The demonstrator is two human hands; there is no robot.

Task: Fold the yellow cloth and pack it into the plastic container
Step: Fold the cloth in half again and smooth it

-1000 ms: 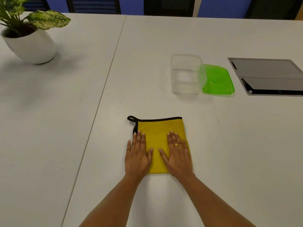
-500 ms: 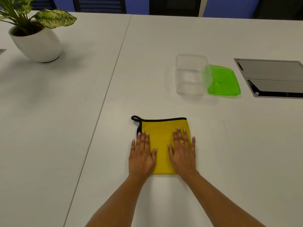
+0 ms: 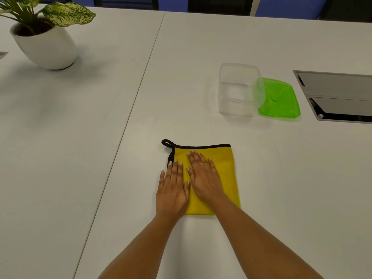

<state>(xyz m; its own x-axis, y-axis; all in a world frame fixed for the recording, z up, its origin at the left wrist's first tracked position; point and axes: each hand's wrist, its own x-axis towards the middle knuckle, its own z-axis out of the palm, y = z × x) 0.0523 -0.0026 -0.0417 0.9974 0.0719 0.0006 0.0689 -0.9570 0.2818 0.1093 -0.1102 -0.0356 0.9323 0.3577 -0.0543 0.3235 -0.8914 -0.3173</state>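
We have the yellow cloth folded to a small rectangle on the surface, black trim along its far edge. Both hands lie flat with fingers straight, gripping nothing. The left hand presses the cloth's left edge and the right hand its middle. The clear container stands open and looks empty, well apart, with the green lid against it. Folding looks nearly done, maybe one more fold to fit. Packing not yet started.

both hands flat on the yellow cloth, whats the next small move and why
Probably fold the cloth in half: it lies flat under the left hand and right hand, and looks wider than the open container beyond it.
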